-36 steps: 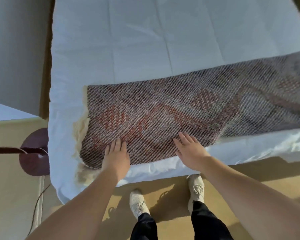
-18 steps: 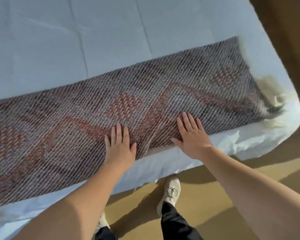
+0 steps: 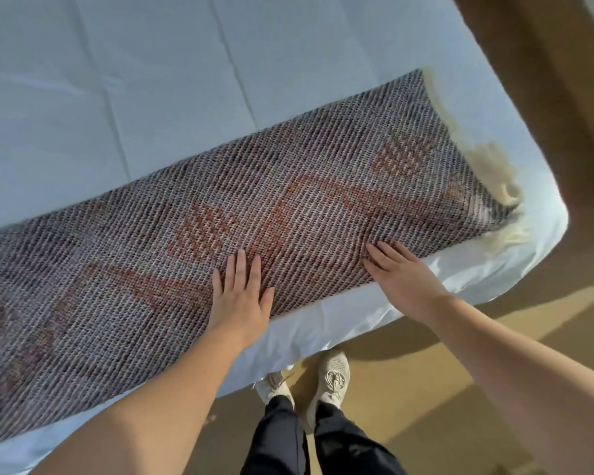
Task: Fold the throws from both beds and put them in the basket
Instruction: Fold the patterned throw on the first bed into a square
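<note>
A woven throw [image 3: 192, 234], grey-brown with orange-red diamond patterns and a cream fringe at its right end, lies as a long folded strip along the near edge of a bed with a white sheet [image 3: 151, 97]. My left hand [image 3: 242, 296] presses flat on the throw near its front edge, fingers straight. My right hand [image 3: 402, 272] lies flat on the throw's front edge further right, fingers extended. No basket is in view.
The bed's right corner [image 3: 546, 214] sits at the right, with tan floor [image 3: 460, 371] beyond it and in front. My feet in pale shoes [image 3: 331, 375] stand close to the bed's near side.
The view has swung rightward along the bed, from the throw's left fringed end to its right fringed end. Both hands slid right along the throw, staying flat on it.
</note>
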Demonstrator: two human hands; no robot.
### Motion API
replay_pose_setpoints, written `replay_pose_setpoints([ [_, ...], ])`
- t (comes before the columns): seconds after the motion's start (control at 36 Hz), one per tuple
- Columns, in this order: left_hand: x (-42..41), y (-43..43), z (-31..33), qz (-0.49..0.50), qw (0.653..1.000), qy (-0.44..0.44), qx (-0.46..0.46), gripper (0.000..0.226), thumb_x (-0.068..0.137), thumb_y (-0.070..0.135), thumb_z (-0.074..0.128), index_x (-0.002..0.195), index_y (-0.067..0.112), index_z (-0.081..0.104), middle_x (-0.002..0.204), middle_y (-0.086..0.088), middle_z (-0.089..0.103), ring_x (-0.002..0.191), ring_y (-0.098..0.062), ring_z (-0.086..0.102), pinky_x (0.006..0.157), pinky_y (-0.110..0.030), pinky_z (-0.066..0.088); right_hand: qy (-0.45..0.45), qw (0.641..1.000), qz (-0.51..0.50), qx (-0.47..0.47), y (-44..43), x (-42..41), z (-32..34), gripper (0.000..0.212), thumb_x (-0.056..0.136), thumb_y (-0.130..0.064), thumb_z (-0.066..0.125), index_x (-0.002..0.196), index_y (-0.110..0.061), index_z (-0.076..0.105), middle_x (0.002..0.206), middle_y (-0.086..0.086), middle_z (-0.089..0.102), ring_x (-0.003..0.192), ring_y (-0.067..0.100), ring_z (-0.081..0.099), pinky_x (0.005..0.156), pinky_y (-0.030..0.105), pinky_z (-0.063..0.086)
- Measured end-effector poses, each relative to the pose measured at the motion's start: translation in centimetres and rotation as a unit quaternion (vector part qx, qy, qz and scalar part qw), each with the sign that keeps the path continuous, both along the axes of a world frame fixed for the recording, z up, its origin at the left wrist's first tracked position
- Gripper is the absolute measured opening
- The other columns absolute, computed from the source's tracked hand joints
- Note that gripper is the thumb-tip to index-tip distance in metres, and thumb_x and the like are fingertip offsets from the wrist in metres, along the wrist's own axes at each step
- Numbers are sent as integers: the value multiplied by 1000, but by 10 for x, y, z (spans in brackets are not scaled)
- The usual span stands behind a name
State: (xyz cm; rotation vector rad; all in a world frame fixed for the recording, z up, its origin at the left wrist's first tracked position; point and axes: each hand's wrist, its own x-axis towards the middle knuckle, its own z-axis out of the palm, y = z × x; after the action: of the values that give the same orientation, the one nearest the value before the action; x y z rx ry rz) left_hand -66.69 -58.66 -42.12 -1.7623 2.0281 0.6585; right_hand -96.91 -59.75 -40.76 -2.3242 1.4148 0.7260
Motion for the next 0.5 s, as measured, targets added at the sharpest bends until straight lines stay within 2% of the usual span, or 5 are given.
replay_pose_setpoints([
  [0.06, -6, -5, -1, -13, 1000, 8, -20, 64, 96, 50, 5, 140, 18, -28, 154, -11, -28, 142, -25, -27, 116, -48, -15, 7, 1000, 3, 21, -1, 1, 3, 59, 100, -46, 15, 153, -20, 13, 161, 10, -2, 148, 29, -3, 120, 48, 0],
  [0.11, -15, -12, -3, -21, 999, 24, -37, 64, 93, 53, -3, 140, 19, -28, 153, -10, -29, 142, -25, -26, 116, -47, -15, 2, 1000, -20, 18, -9, 5, 3, 69, 94, -57, 3, 153, -22, 2, 160, 8, -10, 147, 27, -10, 119, 46, -5],
  [0.22, -41, -28, -9, -47, 996, 38, -58, 71, 82, 55, -17, 141, 18, -29, 149, -8, -33, 142, -27, -25, 116, -49, -14, 3, 997, -80, -23, -31, 7, 0, 68, 94, -54, -2, 151, -18, -10, 159, 8, -16, 146, 27, -16, 118, 46, -5],
  [0.36, -91, -48, -19, -66, 995, 9, -74, 66, 93, 53, -3, 138, 16, -33, 152, -10, -32, 142, -28, -28, 115, -51, -15, 2, 997, -59, -55, -64, -19, -17, 70, 95, -55, 0, 152, -16, -9, 160, 10, -12, 147, 29, -12, 118, 47, -4],
  [0.5, -145, -60, -33, -48, 990, 47, -123, 69, 95, 52, 5, 148, 10, -10, 159, -16, -4, 146, -32, -8, 117, -53, -5, -6, 996, -37, -81, -112, -70, -27, 73, 94, -60, 1, 152, -16, -11, 159, 8, -15, 146, 27, -14, 119, 46, -5],
])
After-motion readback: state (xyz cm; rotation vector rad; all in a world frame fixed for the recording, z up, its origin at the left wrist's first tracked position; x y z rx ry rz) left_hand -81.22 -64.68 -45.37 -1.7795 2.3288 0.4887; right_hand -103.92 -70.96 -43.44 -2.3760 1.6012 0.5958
